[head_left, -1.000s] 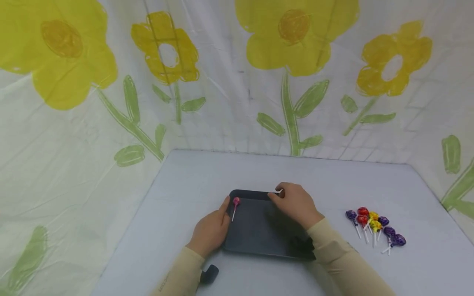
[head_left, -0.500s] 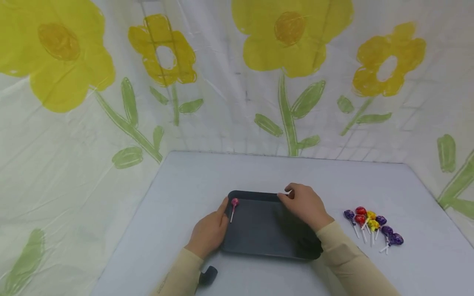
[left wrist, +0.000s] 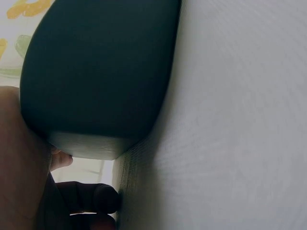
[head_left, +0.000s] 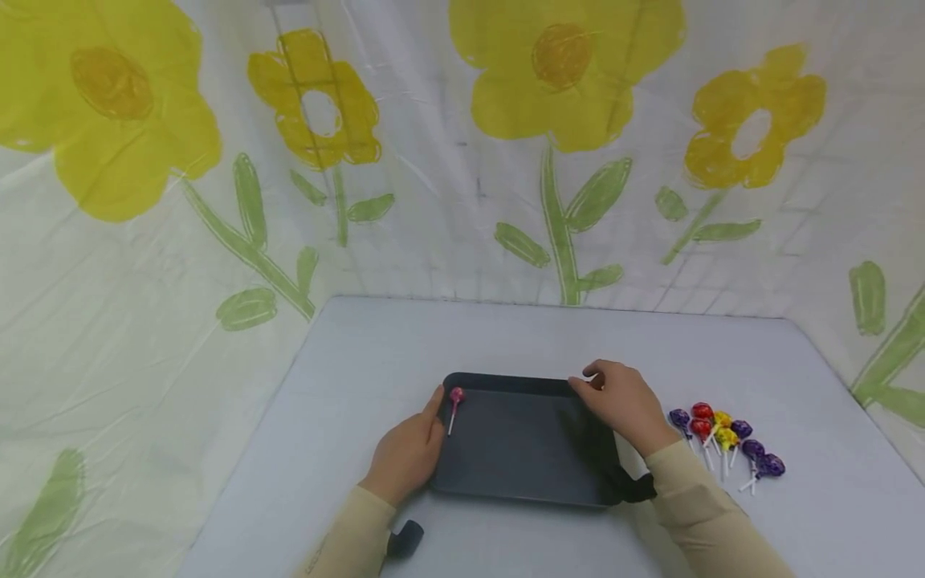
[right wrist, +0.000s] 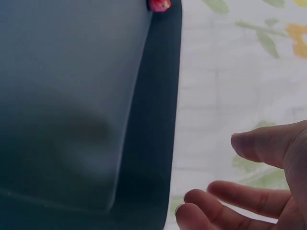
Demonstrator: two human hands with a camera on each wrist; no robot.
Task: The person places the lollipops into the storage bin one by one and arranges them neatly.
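Note:
A dark grey baking tray (head_left: 531, 445) lies on the table. My left hand (head_left: 405, 457) grips its left side, forefinger stretched along the rim; other fingertips (left wrist: 103, 198) show outside the wall, down by the table. One pink lollipop (head_left: 454, 405) lies inside the tray's upper left corner; its wrapped head (right wrist: 159, 5) peeks in at the top of the right wrist view. At the far right corner my right hand (head_left: 621, 405) hovers by the rim, thumb and fingers loosely bent and apart, holding nothing.
A bunch of wrapped lollipops (head_left: 725, 437), purple, red and yellow, lies on the white table (head_left: 383, 341) right of the tray. Behind and beside the table hangs a curtain (head_left: 426, 201) printed with yellow flowers. A black camera piece (head_left: 406, 539) shows below the left wrist.
My right hand has moved rightward along the tray's far edge to its right corner. The left hand and the pink lollipop keep their places; the view shifts slightly.

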